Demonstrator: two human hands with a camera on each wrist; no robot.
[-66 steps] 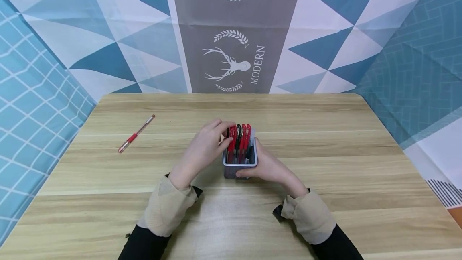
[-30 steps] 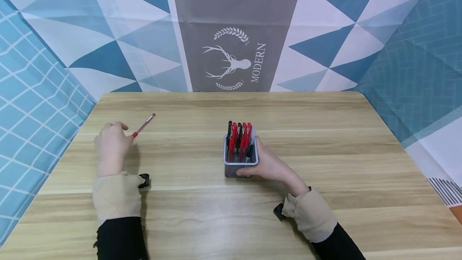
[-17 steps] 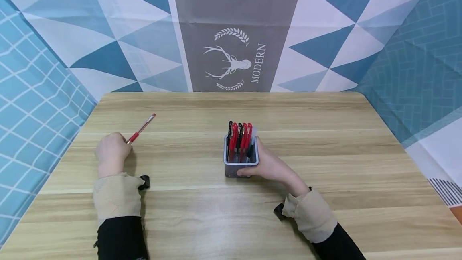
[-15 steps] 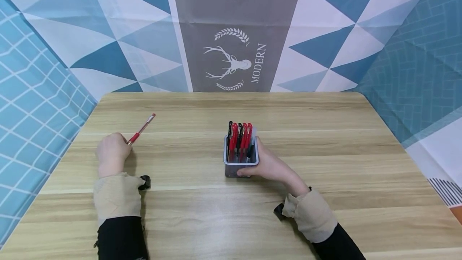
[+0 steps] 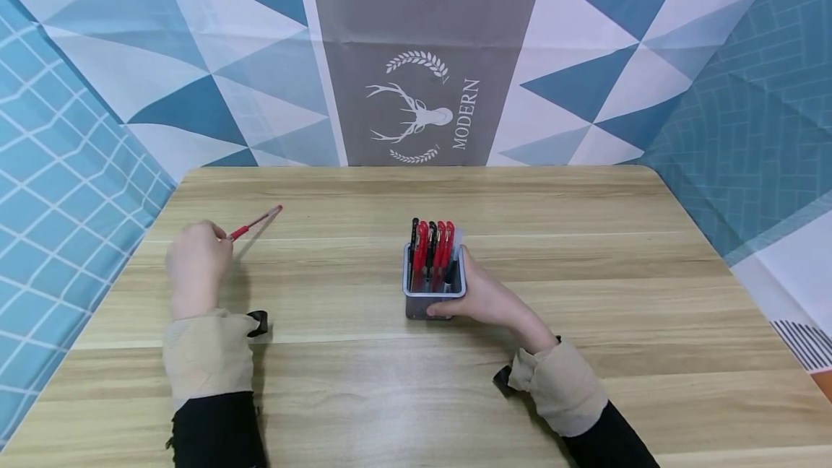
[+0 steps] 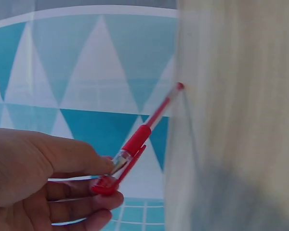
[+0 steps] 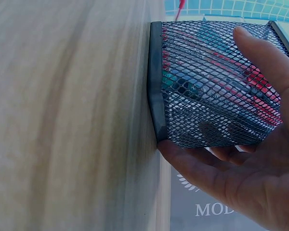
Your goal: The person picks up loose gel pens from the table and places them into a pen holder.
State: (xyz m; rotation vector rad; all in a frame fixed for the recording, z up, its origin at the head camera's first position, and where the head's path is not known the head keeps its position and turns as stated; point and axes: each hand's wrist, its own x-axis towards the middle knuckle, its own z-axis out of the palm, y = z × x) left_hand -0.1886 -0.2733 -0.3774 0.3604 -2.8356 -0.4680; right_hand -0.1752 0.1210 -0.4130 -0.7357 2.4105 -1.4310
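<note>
A red gel pen with a clear barrel and a red clip is pinched between the thumb and fingers of my left hand. In the left wrist view its clip end sits at the fingertips, while the far red tip is close to the tabletop. My right hand grips the side of a dark mesh pen holder, thumb in front and the other fingers behind. Several red pens and black pens stand upright inside it, with their red and black ends above the light rim.
A light wood-grain table lies under both hands. Behind it hangs a patterned cloth with a deer print, and blue lattice cloth covers the left side.
My left hand has left the pen holder, reached the pen lying at the left, and taken hold of it. The pen's near end has risen off the table. My right hand stays put.
</note>
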